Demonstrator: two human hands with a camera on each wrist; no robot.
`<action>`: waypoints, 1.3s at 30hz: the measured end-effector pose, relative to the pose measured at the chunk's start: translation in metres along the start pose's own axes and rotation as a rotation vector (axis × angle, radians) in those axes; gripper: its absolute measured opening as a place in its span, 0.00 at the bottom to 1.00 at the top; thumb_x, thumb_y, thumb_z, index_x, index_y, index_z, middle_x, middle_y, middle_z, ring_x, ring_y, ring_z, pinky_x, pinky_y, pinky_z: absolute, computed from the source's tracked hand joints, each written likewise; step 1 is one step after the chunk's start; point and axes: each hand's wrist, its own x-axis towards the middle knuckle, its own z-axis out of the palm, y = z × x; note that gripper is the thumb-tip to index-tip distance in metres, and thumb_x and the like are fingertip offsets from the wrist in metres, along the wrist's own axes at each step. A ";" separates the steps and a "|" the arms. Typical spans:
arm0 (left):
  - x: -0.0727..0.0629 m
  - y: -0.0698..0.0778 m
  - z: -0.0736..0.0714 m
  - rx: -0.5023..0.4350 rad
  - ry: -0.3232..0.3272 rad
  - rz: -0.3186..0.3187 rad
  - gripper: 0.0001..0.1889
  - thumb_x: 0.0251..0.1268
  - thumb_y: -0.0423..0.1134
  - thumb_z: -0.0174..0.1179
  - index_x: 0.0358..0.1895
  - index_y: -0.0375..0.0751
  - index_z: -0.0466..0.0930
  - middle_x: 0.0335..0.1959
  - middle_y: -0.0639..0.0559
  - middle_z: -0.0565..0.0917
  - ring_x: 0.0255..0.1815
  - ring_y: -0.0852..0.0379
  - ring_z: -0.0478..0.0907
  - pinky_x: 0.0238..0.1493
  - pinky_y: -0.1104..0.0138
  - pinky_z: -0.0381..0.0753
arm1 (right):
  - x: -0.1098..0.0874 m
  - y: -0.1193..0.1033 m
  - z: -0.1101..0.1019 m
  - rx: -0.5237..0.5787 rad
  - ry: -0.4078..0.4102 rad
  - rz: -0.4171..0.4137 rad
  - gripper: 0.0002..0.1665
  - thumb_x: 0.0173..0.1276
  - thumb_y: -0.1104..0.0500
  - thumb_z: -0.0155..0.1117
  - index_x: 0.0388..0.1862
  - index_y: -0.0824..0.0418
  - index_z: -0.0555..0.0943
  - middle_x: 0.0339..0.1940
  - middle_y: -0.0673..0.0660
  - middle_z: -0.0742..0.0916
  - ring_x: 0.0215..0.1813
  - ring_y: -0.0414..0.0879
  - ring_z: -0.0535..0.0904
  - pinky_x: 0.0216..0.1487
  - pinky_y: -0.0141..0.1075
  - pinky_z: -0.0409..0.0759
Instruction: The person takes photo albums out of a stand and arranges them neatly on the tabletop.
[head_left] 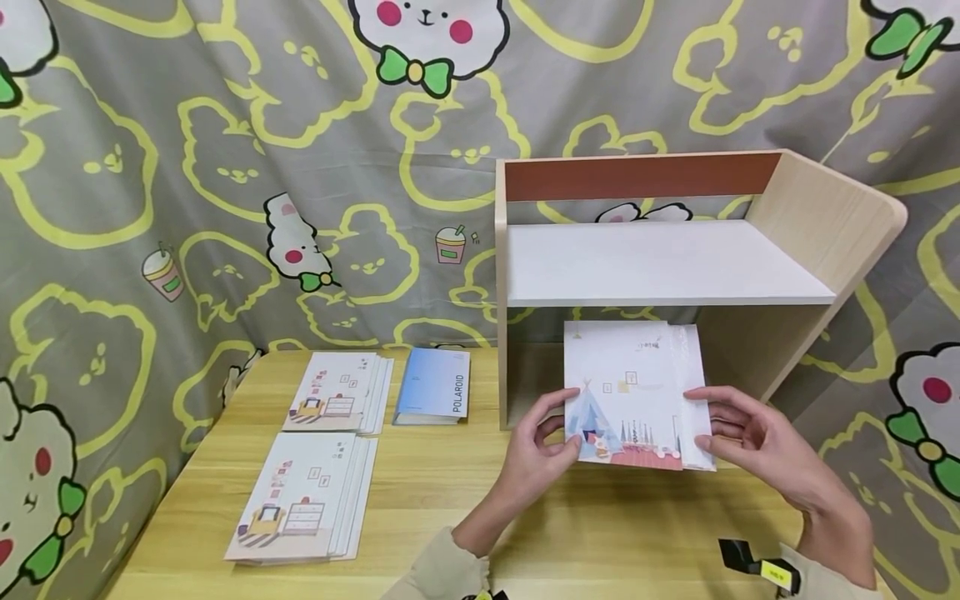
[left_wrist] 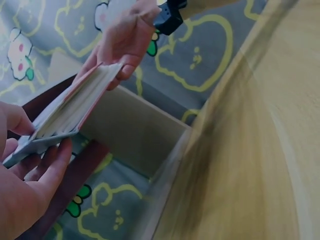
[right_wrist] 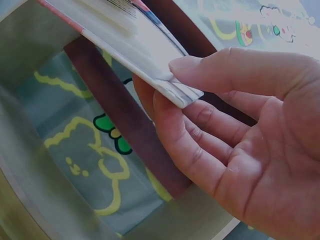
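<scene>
A white book with a blue tent drawn on its cover is held up in front of the desk shelf's lower compartment. My left hand pinches its left edge, thumb on the cover. Opposite, my right hand grips the right edge between thumb and fingers. The left wrist view shows the book from its page edges, a thick block of leaves between covers. In the right wrist view, thumb and forefinger of the right hand clasp a corner of it.
A wooden desk shelf with a white board stands at the back right. To the left lie two books with armchair covers, one farther back and one nearer. A blue album marked POLAROID is beside them on the wooden table.
</scene>
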 end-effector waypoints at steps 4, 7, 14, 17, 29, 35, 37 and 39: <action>-0.002 0.005 -0.001 0.006 0.005 0.015 0.32 0.61 0.15 0.57 0.70 0.38 0.72 0.66 0.38 0.73 0.54 0.50 0.80 0.46 0.60 0.87 | -0.001 -0.007 0.002 -0.011 0.006 -0.011 0.32 0.69 0.80 0.59 0.71 0.72 0.68 0.64 0.47 0.81 0.55 0.41 0.84 0.48 0.32 0.84; -0.004 0.009 0.000 0.017 0.008 0.020 0.32 0.62 0.16 0.58 0.70 0.40 0.72 0.66 0.39 0.73 0.54 0.50 0.80 0.45 0.61 0.87 | -0.001 -0.013 0.004 -0.011 0.010 -0.016 0.32 0.68 0.81 0.60 0.71 0.71 0.69 0.62 0.48 0.82 0.54 0.42 0.85 0.45 0.33 0.85; -0.008 0.019 0.001 0.032 0.014 0.041 0.32 0.62 0.17 0.60 0.70 0.42 0.73 0.64 0.41 0.75 0.54 0.49 0.81 0.46 0.59 0.87 | -0.004 -0.024 0.006 -0.065 0.028 -0.032 0.33 0.68 0.81 0.60 0.71 0.70 0.70 0.64 0.48 0.81 0.53 0.41 0.85 0.40 0.34 0.84; -0.009 0.023 0.002 0.036 0.011 0.077 0.32 0.62 0.18 0.60 0.69 0.42 0.73 0.64 0.41 0.76 0.54 0.49 0.81 0.45 0.59 0.88 | -0.006 -0.028 0.007 -0.098 0.038 -0.023 0.32 0.68 0.80 0.61 0.70 0.69 0.70 0.64 0.49 0.81 0.52 0.41 0.85 0.36 0.36 0.84; -0.011 0.038 -0.001 0.077 0.003 0.197 0.30 0.63 0.17 0.56 0.69 0.39 0.71 0.66 0.41 0.74 0.56 0.46 0.81 0.43 0.56 0.88 | -0.005 -0.038 0.012 -0.118 0.055 -0.047 0.33 0.67 0.80 0.62 0.70 0.69 0.70 0.60 0.51 0.83 0.53 0.40 0.85 0.35 0.35 0.82; -0.009 0.045 -0.008 0.094 0.022 0.207 0.30 0.63 0.17 0.55 0.68 0.38 0.72 0.64 0.40 0.75 0.55 0.46 0.81 0.43 0.56 0.88 | 0.001 -0.041 0.019 -0.094 0.063 -0.076 0.33 0.66 0.80 0.63 0.70 0.71 0.70 0.56 0.55 0.84 0.51 0.43 0.85 0.43 0.32 0.84; -0.009 0.047 -0.010 0.100 0.027 0.198 0.30 0.63 0.16 0.55 0.68 0.38 0.72 0.64 0.40 0.75 0.55 0.46 0.81 0.44 0.58 0.88 | 0.003 -0.043 0.022 -0.094 0.075 -0.075 0.33 0.66 0.80 0.63 0.70 0.71 0.70 0.56 0.54 0.84 0.51 0.43 0.85 0.44 0.31 0.84; -0.009 0.049 -0.012 0.106 0.032 0.189 0.30 0.62 0.16 0.55 0.68 0.39 0.72 0.65 0.40 0.75 0.56 0.46 0.81 0.44 0.60 0.88 | 0.005 -0.044 0.024 -0.090 0.086 -0.080 0.33 0.66 0.80 0.63 0.70 0.71 0.71 0.56 0.54 0.84 0.51 0.42 0.85 0.45 0.31 0.84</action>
